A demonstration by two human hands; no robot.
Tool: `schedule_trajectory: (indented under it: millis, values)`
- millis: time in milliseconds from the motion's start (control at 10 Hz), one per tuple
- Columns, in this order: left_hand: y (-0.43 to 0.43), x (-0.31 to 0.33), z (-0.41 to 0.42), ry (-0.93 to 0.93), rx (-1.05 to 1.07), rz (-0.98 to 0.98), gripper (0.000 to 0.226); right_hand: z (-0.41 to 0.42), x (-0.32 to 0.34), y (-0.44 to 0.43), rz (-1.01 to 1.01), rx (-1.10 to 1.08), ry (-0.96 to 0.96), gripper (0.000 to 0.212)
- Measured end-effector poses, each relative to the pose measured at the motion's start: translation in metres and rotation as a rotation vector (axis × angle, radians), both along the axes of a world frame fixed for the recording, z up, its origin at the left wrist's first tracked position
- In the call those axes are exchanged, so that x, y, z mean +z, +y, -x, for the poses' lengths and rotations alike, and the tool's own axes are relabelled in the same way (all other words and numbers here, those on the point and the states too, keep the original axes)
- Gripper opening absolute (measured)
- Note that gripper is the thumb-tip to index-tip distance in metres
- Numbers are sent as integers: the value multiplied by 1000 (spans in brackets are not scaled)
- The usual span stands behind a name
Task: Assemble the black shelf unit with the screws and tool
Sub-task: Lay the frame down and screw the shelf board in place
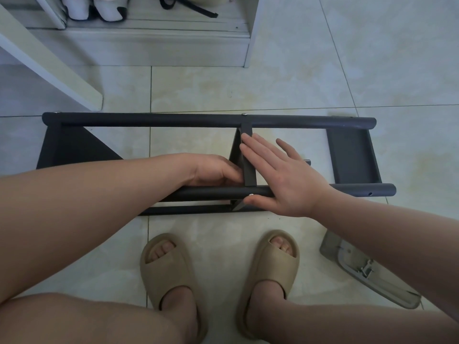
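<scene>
The black shelf unit [159, 120] lies on its side on the tiled floor, with two long tubes running left to right. A black middle shelf panel [248, 167] stands between the tubes. My right hand [278, 175] lies flat with straight fingers against that panel's right face, its thumb under the near tube [360, 189] beside a silver screw head [250, 194]. My left hand [213, 170] reaches in from the left and touches the panel's left side; its fingers are hidden behind the panel. Another silver screw [244, 114] shows on the far tube.
A white cabinet [154, 48] with shoes stands beyond the unit, and a white board [49, 68] leans at the left. A grey tray with metal parts [365, 269] lies at the right. My feet in tan slippers [169, 269] are just in front of the unit.
</scene>
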State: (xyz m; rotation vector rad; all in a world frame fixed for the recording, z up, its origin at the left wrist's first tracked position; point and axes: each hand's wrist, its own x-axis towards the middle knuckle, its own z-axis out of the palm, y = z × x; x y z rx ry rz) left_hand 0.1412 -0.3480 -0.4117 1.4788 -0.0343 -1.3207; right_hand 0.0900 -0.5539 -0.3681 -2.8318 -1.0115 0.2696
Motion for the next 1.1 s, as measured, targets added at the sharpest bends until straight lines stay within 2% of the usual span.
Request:
schedule_trajectory:
  millis: [200, 400, 500, 700, 800, 900, 1100]
  values:
    - [0, 1, -2, 95, 6, 71, 23, 0, 1, 0, 10, 2, 1, 96]
    - [-1, 1, 2, -2, -22, -13, 17, 1, 2, 0, 9, 2, 8, 96]
    - [0, 1, 2, -7, 2, -12, 25, 0, 2, 0, 9, -1, 10, 96]
    - [0, 2, -1, 95, 1, 54, 22, -1, 2, 1, 14, -1, 14, 96]
    - [-2, 7, 0, 39, -60, -9, 17, -1, 3, 0, 10, 0, 11, 95]
    - [-2, 5, 1, -35, -31, -37, 24, 0, 2, 0, 16, 3, 14, 95]
    - [-3, 6, 2, 32, 36, 28, 19, -1, 3, 0, 21, -3, 27, 96]
